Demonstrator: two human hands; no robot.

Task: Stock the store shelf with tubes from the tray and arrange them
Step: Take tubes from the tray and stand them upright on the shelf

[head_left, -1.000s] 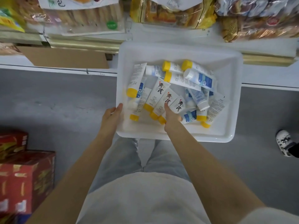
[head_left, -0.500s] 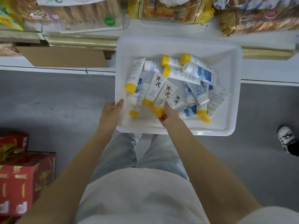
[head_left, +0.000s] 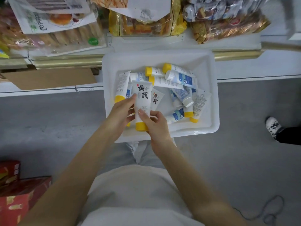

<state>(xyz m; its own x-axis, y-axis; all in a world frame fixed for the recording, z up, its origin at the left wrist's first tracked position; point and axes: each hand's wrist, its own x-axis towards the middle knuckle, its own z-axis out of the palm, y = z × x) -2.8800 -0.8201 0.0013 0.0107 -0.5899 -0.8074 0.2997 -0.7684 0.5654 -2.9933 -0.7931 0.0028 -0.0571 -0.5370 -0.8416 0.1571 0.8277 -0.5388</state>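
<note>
Right hand: the right hand [head_left: 154, 126] is clamped on the lower part of a white plastic tube with a yellow cap [head_left: 142, 105], thumb laid across its front.
Left hand: the left hand [head_left: 121, 114] is closed on the same tube's left edge, fingertips [head_left: 133, 97] pressed beside the printing.
Writing: large black characters "黄芪" are printed on the held tube; the smaller print beneath cannot be read.
Axis: the tube is held lengthwise over the tray's near-left part, cap toward the person, crimped end toward the shelf.
Tray: a white rectangular plastic tray [head_left: 210, 128] is filled with a loose pile of white tubes [head_left: 179, 88], some yellow-capped, some blue-labelled with white caps, lying at mixed angles.
Floor: grey concrete floor [head_left: 48, 121] is seen beneath; red cartons [head_left: 17, 198] stand at the near left.
Shelf: a white store shelf with a gold rail [head_left: 236, 54] is loaded with bagged baked goods [head_left: 146, 22].
</note>
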